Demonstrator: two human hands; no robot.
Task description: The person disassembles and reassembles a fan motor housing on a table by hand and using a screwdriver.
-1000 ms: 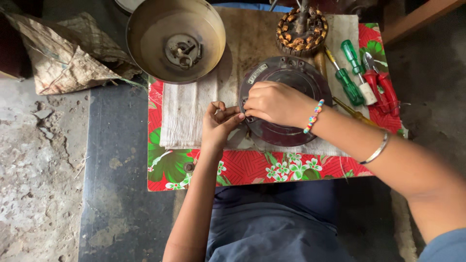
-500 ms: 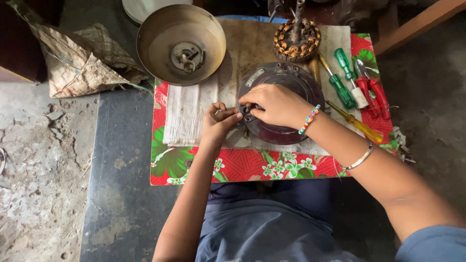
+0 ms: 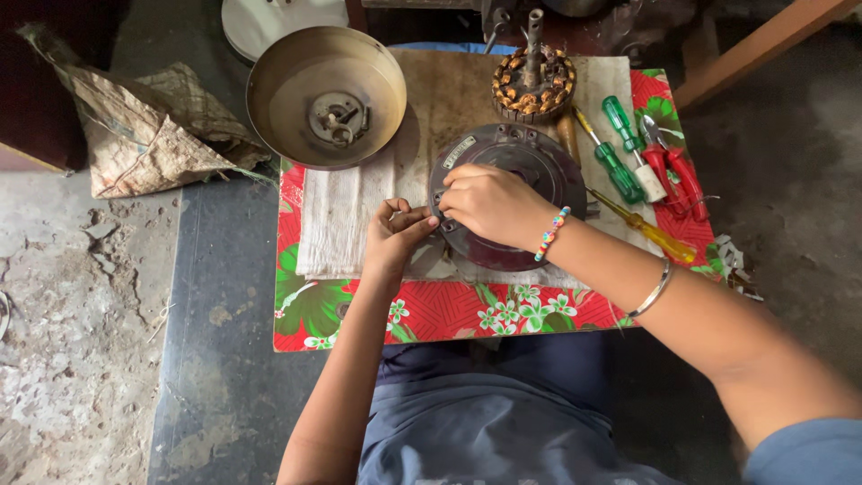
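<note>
A dark round metal motor cover [image 3: 530,157] lies on a white cloth [image 3: 346,216] over a red flowered mat [image 3: 449,314]. My right hand [image 3: 489,202] rests on the cover's left part, fingers curled at its left rim. My left hand [image 3: 395,235] meets it at that same rim, fingertips pinched on something small that I cannot make out. A bead bracelet and a metal bangle sit on my right arm.
A brass-coloured bowl-shaped housing [image 3: 325,94] sits at the back left. A copper-wound stator with a shaft [image 3: 534,81] stands behind the cover. Green screwdrivers [image 3: 620,148], red-handled pliers [image 3: 673,171] and a yellow screwdriver [image 3: 646,229] lie to the right. Crumpled sacking [image 3: 144,135] lies left.
The view has shifted, so everything sits lower and further right in the frame. My hands stay together at the cover's left rim, with only small finger movement.
</note>
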